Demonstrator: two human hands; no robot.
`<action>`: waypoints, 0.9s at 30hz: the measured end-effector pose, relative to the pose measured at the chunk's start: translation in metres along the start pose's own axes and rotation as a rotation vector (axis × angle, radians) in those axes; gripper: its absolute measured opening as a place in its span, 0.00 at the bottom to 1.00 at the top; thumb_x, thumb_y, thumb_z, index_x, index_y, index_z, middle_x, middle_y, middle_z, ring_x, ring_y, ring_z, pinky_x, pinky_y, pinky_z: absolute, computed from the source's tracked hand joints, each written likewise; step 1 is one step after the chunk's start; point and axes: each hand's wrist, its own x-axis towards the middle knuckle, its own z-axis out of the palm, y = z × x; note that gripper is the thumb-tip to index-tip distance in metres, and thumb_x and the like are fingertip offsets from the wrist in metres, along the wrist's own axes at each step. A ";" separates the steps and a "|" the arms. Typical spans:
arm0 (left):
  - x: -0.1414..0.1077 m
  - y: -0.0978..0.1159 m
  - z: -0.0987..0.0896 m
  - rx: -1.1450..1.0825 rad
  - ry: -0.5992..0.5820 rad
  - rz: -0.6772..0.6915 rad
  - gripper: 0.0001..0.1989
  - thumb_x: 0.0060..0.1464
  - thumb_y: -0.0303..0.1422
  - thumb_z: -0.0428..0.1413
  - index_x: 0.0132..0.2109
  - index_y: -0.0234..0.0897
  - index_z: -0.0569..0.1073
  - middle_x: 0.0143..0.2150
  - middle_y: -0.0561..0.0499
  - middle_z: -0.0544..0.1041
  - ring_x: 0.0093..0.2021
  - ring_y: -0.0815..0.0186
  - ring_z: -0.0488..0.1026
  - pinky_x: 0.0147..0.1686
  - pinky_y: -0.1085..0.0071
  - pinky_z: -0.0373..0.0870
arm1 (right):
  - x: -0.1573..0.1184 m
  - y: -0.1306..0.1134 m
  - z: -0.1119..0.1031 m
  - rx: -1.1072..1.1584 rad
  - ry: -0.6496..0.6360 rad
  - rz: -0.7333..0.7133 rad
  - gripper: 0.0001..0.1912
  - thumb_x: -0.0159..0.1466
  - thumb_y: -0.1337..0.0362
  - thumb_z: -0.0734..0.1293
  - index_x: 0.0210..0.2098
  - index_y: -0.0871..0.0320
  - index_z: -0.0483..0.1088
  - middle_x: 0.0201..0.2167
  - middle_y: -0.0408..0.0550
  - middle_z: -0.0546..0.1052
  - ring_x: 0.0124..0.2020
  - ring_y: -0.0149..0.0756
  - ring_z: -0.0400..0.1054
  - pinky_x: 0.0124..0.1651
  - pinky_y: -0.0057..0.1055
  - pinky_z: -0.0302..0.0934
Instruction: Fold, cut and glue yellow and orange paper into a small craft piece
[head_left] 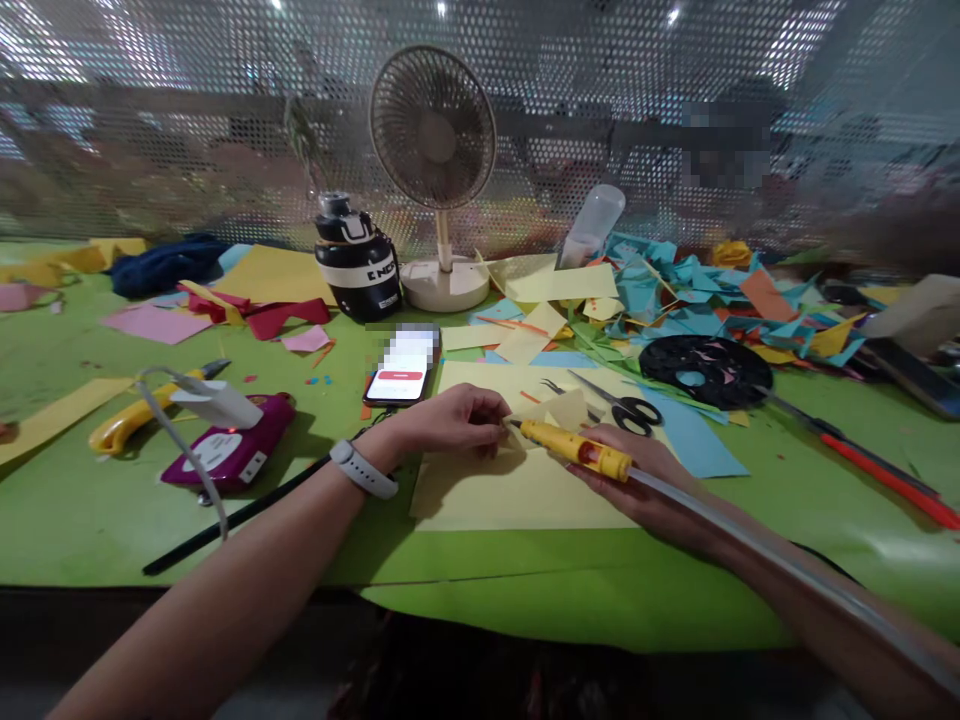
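Over a pale yellow sheet of paper [495,500], my left hand [463,418] pinches the edge of a small folded yellow paper piece [562,410]. A yellow hot glue gun [551,440] is gripped in my right hand [660,485]. Its dark nozzle points left and reaches the folded paper beside my left fingertips; whether it touches cannot be made out. From the gun's rear a long, whitish glue stick [750,535] runs back over my right forearm. Black-handled scissors [634,412] and dark tweezers [564,390] lie on the sheet just beyond the gun.
A lit phone [405,370], a black bottle [358,262] and a desk fan [442,275] stand beyond my hands. Left are a purple power strip [259,440] with a white plug and a yellow utility tool [142,415]. Blue paper scraps [675,285] and a black round fan [705,370] lie right.
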 end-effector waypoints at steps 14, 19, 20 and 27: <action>0.002 -0.005 0.000 -0.013 0.014 -0.023 0.07 0.54 0.32 0.56 0.37 0.32 0.71 0.26 0.52 0.76 0.26 0.69 0.72 0.28 0.72 0.68 | -0.004 0.000 -0.008 -0.002 0.190 -0.050 0.10 0.63 0.58 0.64 0.41 0.56 0.68 0.36 0.48 0.76 0.35 0.38 0.71 0.36 0.32 0.64; 0.000 -0.005 0.000 -0.001 -0.017 0.008 0.09 0.54 0.36 0.56 0.37 0.33 0.71 0.26 0.52 0.75 0.26 0.68 0.72 0.29 0.72 0.68 | -0.008 0.009 -0.042 -0.090 0.508 0.062 0.10 0.62 0.56 0.65 0.38 0.55 0.68 0.31 0.44 0.76 0.30 0.37 0.70 0.34 0.31 0.64; 0.000 -0.005 -0.001 0.016 -0.014 0.015 0.10 0.54 0.37 0.56 0.36 0.33 0.70 0.25 0.52 0.75 0.26 0.68 0.71 0.28 0.72 0.68 | -0.009 0.015 -0.050 -0.148 0.537 0.085 0.10 0.62 0.55 0.66 0.38 0.55 0.69 0.31 0.45 0.76 0.30 0.37 0.70 0.33 0.31 0.64; -0.001 -0.004 0.000 0.052 -0.042 -0.006 0.09 0.51 0.36 0.57 0.36 0.34 0.70 0.25 0.53 0.74 0.25 0.68 0.70 0.26 0.73 0.66 | -0.034 0.098 -0.086 -0.255 0.567 0.239 0.21 0.54 0.51 0.70 0.42 0.57 0.70 0.37 0.51 0.78 0.33 0.43 0.72 0.35 0.36 0.67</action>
